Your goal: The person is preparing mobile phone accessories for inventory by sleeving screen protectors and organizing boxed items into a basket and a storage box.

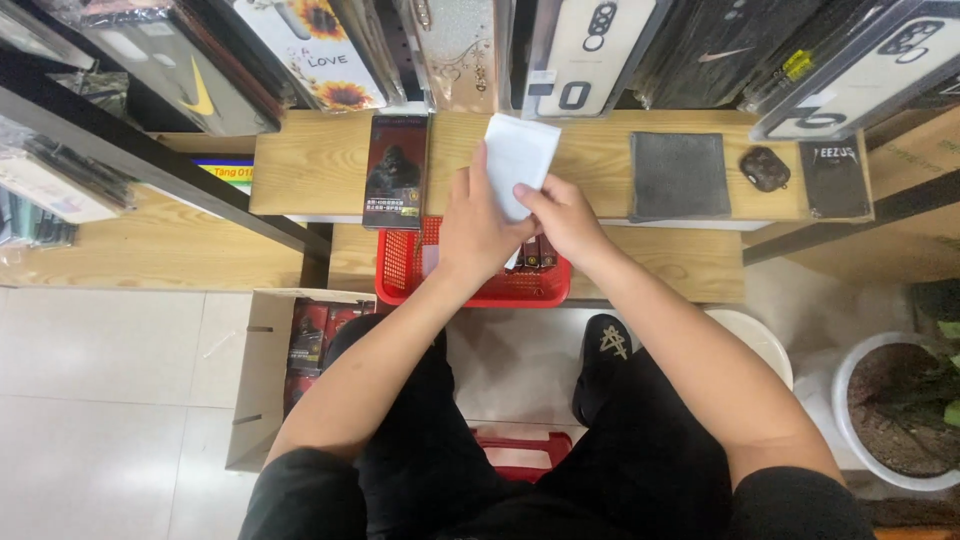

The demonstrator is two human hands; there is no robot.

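- Both hands meet over the front edge of the wooden shelf (320, 165), and between them they hold a white packet (520, 160)
- The left hand (478, 232) is closed around the packet's lower left side, its thumb lying up along that edge
- The right hand (562, 215) pinches the packet's lower right edge between thumb and forefinger
- The packet stands tilted above the shelf, its top corner leaning toward the back row of phone cases (590, 50)
- On the shelf just left of the packet lies a dark box with an ape picture (396, 170)
- Right of the packet on the same shelf lie a grey cloth (679, 175), then a small dark earbud case (765, 168)
- Below the shelf's front edge, under the hands, sits a red basket (400, 265)
- Lower left of the shelf, on the floor, an open cardboard carton (262, 375) holds more dark boxes
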